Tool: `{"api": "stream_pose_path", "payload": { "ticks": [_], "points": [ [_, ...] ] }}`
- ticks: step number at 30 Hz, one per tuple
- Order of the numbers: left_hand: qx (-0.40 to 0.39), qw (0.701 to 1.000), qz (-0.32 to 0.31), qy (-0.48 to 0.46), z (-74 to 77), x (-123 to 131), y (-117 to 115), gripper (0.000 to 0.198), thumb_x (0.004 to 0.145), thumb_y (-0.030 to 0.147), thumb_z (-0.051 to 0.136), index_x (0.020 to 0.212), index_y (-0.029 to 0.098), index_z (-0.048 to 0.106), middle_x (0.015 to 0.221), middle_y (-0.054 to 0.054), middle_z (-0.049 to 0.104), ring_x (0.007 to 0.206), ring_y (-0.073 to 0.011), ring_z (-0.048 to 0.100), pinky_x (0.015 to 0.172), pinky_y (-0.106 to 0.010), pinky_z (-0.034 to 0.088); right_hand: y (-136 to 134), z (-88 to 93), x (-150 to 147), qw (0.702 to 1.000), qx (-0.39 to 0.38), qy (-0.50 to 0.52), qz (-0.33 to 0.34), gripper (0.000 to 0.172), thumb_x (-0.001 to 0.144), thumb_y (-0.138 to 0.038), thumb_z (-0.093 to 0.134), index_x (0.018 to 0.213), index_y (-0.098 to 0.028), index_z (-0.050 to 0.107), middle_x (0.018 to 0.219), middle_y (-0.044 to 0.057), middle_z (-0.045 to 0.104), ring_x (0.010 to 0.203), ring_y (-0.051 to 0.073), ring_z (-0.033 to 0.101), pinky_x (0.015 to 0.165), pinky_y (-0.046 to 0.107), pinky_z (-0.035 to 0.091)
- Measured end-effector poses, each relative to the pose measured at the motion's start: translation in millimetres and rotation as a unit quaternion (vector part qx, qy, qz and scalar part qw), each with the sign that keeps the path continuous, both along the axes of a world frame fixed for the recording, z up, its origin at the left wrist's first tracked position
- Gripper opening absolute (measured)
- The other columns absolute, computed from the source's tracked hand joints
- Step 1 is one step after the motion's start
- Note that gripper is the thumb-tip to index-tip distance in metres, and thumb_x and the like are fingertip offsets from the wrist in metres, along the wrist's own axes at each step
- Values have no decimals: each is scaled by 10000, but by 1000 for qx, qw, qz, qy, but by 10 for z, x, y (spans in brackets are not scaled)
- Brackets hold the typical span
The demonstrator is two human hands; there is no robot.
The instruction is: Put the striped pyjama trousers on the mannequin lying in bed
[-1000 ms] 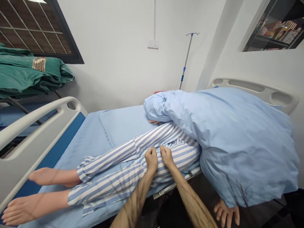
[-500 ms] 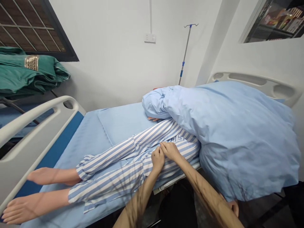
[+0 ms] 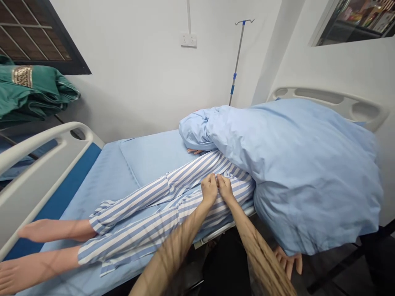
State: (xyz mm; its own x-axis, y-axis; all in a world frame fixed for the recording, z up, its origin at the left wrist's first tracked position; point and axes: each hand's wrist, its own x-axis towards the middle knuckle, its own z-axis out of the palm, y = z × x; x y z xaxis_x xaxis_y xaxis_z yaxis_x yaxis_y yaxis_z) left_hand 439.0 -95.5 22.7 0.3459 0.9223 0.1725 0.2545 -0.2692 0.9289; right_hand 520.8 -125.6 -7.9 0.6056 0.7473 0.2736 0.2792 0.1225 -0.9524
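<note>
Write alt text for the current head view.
The wearer's left hand and right hand, both curled, are close together over the striped trousers of a figure lying on a bed. A blue quilt covers its upper body.

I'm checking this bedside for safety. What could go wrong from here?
The puffy light-blue fabric quilt overhangs the near side of the light-blue mattress, so it might slide off. The pinkish hand hanging below the quilt could be knocked by the bare right forearm beside it. The curled left hand and right hand are over the blue-and-white striped trousers; pressing might ruck the fabric.
</note>
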Motion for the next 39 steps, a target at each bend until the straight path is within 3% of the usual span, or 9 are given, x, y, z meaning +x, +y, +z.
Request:
{"api": "stream_pose_path", "payload": {
  "ticks": [5,10,14,17,21,25,29,32,39],
  "points": [
    [42,983,40,172,-214,127,-108,283,977,252,368,799,186,577,746,-81,665,699,-174,579,666,-292,331,6,-12,-34,999,3,3,-42,508,878,-650,390,571,-250,326,512,-48,384,520,120,354,526,266,342],
    [55,967,32,247,-196,88,-129,369,1013,277,304,968,156,650,880,-138,734,790,-203,651,673,-309,325,-38,91,55,988,-73,-139,-11,493,933,-563,276,572,-240,371,509,-16,464,526,137,428,545,262,344],
    [73,957,1,281,-167,93,-165,393,1015,316,301,1021,184,672,932,-125,758,850,-224,681,667,-315,317,-172,235,264,899,-185,-396,22,414,953,-394,345,665,-207,576,643,53,664,600,155,553,585,263,296],
    [95,947,1,308,-198,119,-209,415,1016,335,287,1014,188,675,933,-123,760,861,-231,691,672,-315,335,-234,228,383,862,-231,-450,9,404,965,-348,359,719,-198,641,718,80,721,631,157,595,588,268,271],
    [107,941,4,321,-231,128,-211,435,1018,322,253,1024,186,665,946,-124,756,881,-231,694,690,-312,368,-216,93,462,900,-208,-383,-29,475,986,-390,312,666,-201,609,641,62,680,593,152,562,580,272,269],
    [64,954,-3,291,-141,178,-166,380,1008,304,289,947,196,648,939,-117,751,885,-238,686,705,-317,382,-179,44,526,948,-139,-285,-22,526,975,-496,282,583,-213,488,537,13,562,534,135,458,555,267,272],
    [-2,993,8,120,6,399,-189,365,1007,285,271,799,215,563,850,-102,725,811,-195,654,725,-305,399,-185,83,582,978,-85,-191,-19,542,926,-623,303,574,-225,410,516,-9,487,537,131,409,544,268,292],
    [-24,1000,16,12,12,597,-260,358,1006,278,256,739,236,489,783,-88,692,727,-173,610,695,-300,399,-206,101,618,990,-60,-129,-20,532,904,-650,323,585,-230,396,537,-11,466,554,129,400,561,278,328],
    [6,994,-3,111,-152,694,-375,321,1006,302,298,819,235,550,786,-123,706,713,-212,625,661,-350,325,-240,144,664,989,-71,-123,-33,484,923,-604,287,595,-251,338,541,-14,430,579,129,382,569,278,345]
  ]
}}
